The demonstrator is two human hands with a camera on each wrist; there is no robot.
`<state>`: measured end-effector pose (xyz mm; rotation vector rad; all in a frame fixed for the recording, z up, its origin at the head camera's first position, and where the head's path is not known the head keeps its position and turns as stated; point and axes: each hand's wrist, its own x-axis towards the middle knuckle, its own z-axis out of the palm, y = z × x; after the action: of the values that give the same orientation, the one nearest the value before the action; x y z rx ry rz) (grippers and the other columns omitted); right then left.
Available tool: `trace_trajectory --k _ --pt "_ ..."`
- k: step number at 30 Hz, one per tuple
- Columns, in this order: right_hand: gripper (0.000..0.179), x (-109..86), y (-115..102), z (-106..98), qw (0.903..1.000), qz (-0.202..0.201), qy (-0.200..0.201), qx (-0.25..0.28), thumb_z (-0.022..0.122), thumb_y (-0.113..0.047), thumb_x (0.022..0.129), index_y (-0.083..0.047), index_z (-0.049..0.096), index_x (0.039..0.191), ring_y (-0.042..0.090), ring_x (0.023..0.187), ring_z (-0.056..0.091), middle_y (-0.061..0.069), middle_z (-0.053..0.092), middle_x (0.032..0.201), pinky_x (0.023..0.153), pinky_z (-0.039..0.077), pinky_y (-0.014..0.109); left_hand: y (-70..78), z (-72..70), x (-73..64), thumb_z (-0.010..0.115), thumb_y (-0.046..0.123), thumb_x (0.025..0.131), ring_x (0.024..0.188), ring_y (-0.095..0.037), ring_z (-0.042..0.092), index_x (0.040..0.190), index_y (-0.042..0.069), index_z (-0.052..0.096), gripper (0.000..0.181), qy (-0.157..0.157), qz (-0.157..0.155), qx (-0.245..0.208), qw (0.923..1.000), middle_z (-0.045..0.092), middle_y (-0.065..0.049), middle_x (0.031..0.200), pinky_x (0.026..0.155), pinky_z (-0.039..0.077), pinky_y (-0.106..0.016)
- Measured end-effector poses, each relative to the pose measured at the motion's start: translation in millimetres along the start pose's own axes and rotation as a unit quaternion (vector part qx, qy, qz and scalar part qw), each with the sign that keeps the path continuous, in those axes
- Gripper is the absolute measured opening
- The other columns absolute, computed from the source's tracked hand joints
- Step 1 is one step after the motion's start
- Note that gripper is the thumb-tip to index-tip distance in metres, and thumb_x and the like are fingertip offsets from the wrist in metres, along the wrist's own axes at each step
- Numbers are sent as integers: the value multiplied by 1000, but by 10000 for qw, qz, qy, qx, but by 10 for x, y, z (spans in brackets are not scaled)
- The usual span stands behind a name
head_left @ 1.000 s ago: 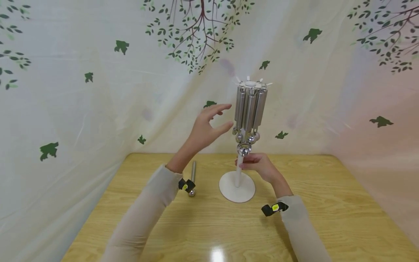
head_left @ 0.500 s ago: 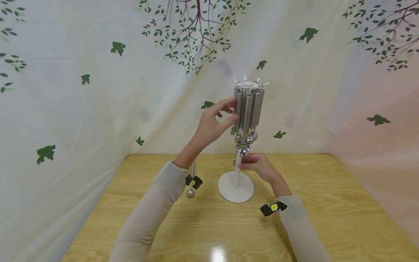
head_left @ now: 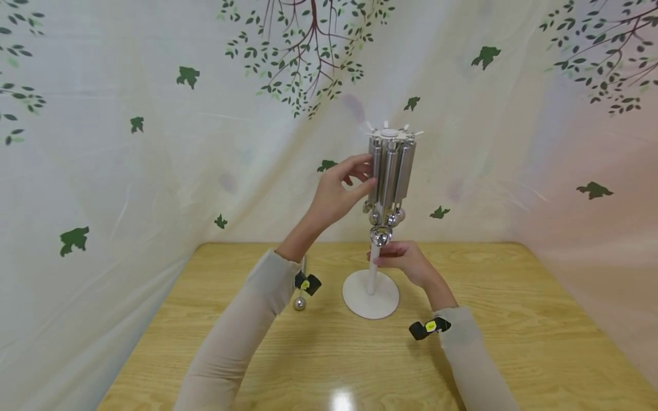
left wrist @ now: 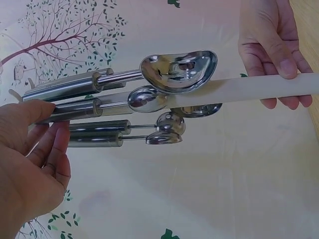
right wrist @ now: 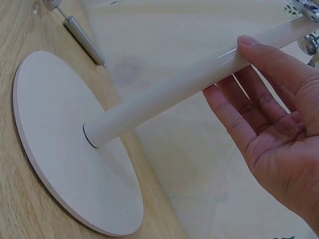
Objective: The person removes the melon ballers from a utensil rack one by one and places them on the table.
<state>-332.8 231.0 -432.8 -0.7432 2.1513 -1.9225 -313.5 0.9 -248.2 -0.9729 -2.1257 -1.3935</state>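
In the head view a white stand rises from a round base, and several metal scoops hang by their handles around its top. My left hand pinches the handle of one small metal scoop between thumb and fingers; its bowl points toward the base. A larger scoop with a wide, shiny bowl hangs beside it. Lower down, my right hand holds the white pole below the bowls, thumb on one side and fingers on the other.
Another metal scoop with a round head lies on the wooden table left of the base, its handle partly behind the left wrist. A pale curtain with printed leaves hangs behind the table.
My left hand has moved right and closed its fingers on a hanging scoop's handle; in the last half second it barely moves. The right hand stays on the pole.
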Motion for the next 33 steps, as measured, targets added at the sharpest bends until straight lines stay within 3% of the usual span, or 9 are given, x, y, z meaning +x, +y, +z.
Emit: trace_trajectory --k 3,6,9,18,26,33 --pt "34 8 -9 6 10000 3 -6 6 74 -5 92 2 69 124 16 104 75 13 77 115 94 61 32 -10 -9 16 72 10 95 98 -23 67 138 4 60 44 -37 -25 7 10000 75 -14 113 81 47 -27" --pt "38 6 -14 6 10000 15 3 5 74 -6 92 7 65 127 16 104 75 11 77 114 94 61 31 -9 -13 33 72 9 95 96 -25 68 136 3 61 43 -53 0 -57 10000 75 -15 111 82 50 -37" --pt "36 5 -7 -8 10000 16 15 -51 74 -7 92 3 67 126 17 104 75 7 78 113 94 61 31 -4 -18 43 72 9 95 96 -26 68 135 2 62 42 -52 12 -149 9999 75 -16 110 83 50 -42" --pt "40 -4 20 -19 9998 24 11 -185 74 -7 93 8 64 128 15 103 74 0 78 111 93 61 30 -23 -28 56 73 8 94 94 -25 69 132 2 64 39 -7 -16 -377 9993 76 -17 109 75 44 -22" --pt "33 42 24 -49 9999 -133 23 69 72 -1 92 9 66 124 15 103 74 0 79 109 92 62 32 -1 -57 122 73 8 93 93 -21 68 131 3 65 39 -23 -10 -593 9982 76 -17 108 74 45 -21" --pt "40 24 41 -31 9999 -121 -48 89 74 -3 91 16 62 124 15 102 75 4 79 109 92 62 33 7 -62 76 73 9 94 93 -20 68 131 3 66 38 -26 -27 -614 9981 76 -16 107 75 45 -22"
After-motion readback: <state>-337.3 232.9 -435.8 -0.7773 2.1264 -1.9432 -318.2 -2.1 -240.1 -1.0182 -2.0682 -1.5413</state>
